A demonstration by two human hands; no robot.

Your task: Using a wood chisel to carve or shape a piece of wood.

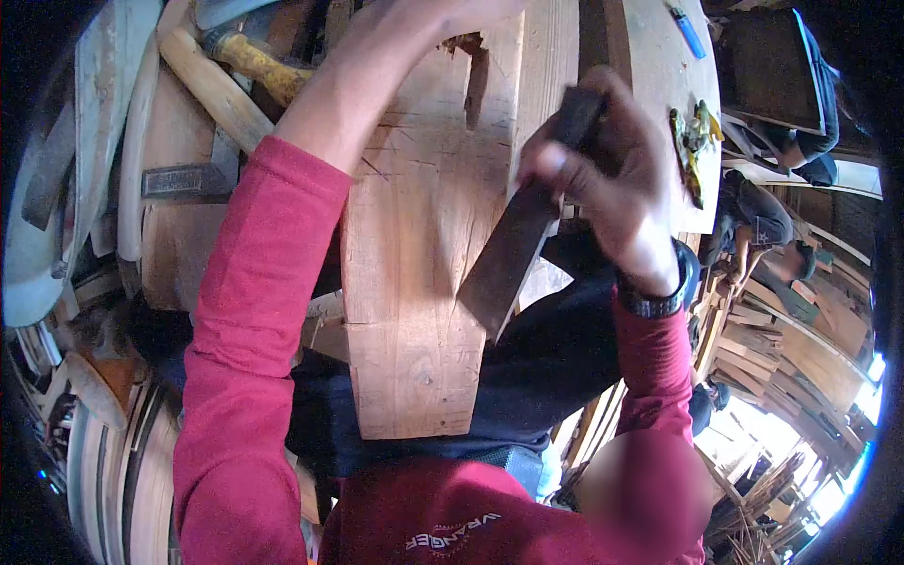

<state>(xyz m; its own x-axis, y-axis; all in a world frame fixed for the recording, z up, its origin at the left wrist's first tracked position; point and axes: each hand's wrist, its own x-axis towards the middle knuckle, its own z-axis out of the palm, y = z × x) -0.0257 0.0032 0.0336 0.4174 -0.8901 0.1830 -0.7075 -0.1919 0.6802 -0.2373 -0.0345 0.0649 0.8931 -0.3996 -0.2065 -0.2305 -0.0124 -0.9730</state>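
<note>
My right hand (626,179) is closed around a dark, flat bar (513,259), thumb on its near face. The bar slants down to the left, its lower end over the right edge of a pale wooden plank (424,264); whether they touch I cannot tell. What the bar is made of does not show clearly. My left arm reaches across the plank to the top edge, where only part of my left hand (480,9) shows, with its fingers out of sight. Near it the plank has a dark, ragged slot (477,85).
A yellow-handled tool (254,61) and curved wooden pieces (212,85) lie to the left. A blue pen-like item (687,33) and yellow-and-black pliers-like tools (695,151) rest on a board at right. Another person (753,217) bends among stacked boards (800,348) further right.
</note>
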